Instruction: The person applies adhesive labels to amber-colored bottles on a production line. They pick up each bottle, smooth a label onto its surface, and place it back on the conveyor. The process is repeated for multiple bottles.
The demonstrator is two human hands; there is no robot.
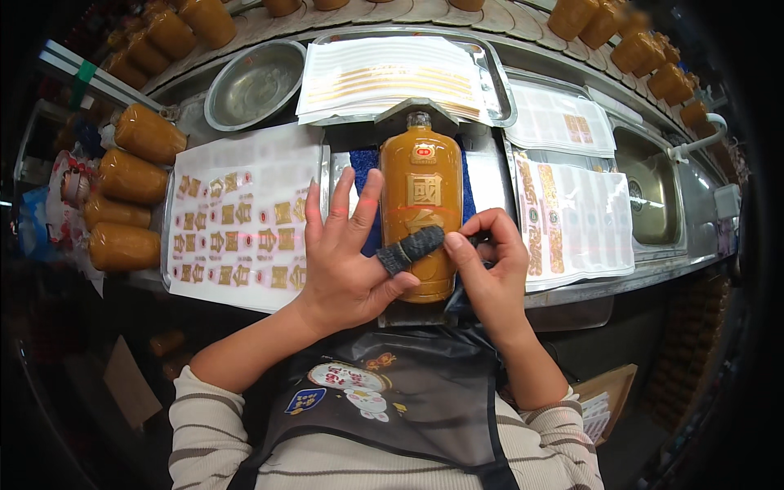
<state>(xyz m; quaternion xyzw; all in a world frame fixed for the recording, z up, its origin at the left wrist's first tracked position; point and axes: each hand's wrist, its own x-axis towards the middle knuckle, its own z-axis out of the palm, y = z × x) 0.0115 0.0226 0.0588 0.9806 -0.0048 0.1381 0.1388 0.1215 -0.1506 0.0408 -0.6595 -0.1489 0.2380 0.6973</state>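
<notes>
**Two hands meet over an amber bottle on the labelling worktop**

An amber ceramic bottle (pixel 422 204) lies flat on a blue mat (pixel 362 163) at the middle of the worktop (pixel 572 287), neck pointing away from the person, gold characters already on its face. The left hand (pixel 347 253) rests palm down beside and partly over the bottle's left flank, fingers spread and extended, gripping nothing; its thumb wears a dark grey fabric cot (pixel 411 247) that reaches across the bottle's lower body. The right hand (pixel 490 261) comes in from the lower right with the wrist bent, fingers curled closed, the thumb and forefinger pinching the tip of that cot. Both forearms rise from striped sleeves above a dark apron (pixel 408 392).

To the left, a sheet of gold character decals (pixel 237 229) lies in a tray. Behind the bottle sits a tray of striped gold decal sheets (pixel 392 77), with a round metal bowl (pixel 255 82) beside it. More decal sheets (pixel 572 212) lie to the right, near a sink (pixel 653 196). Unlabelled amber bottles (pixel 131 175) are stacked at far left.
</notes>
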